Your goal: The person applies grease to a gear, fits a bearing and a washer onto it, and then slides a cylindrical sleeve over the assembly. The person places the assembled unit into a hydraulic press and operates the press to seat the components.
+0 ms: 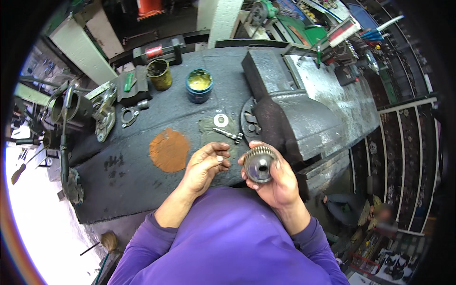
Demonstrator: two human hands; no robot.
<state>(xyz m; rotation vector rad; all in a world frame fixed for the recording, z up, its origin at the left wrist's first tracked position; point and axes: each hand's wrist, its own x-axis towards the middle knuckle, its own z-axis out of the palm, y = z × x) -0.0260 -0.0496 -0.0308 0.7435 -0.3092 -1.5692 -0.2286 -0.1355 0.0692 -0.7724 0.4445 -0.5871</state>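
My right hand (pixel 280 187) grips a round metal gear (pixel 259 164), with teeth along its far rim and a dark bore in its smooth face. The thumb lies on its right side and the fingers reach around it. Just left of it, my left hand (pixel 204 166) is held with loosely curled fingers, apart from the gear, and I see nothing in it. Beyond the hands, a dark cloth (pixel 209 138) on the bench carries a pale flat washer (pixel 221 120) and a small slim metal part (pixel 227 134).
An orange-brown round patch (pixel 169 150) marks the dark bench top (pixel 128 185). Farther back stand a blue tub of yellowish grease (pixel 199 92) and a dirty yellow can (pixel 159 81). A bulky vise (pixel 304 118) occupies the right side. A person (pixel 375 213) is at the lower right.
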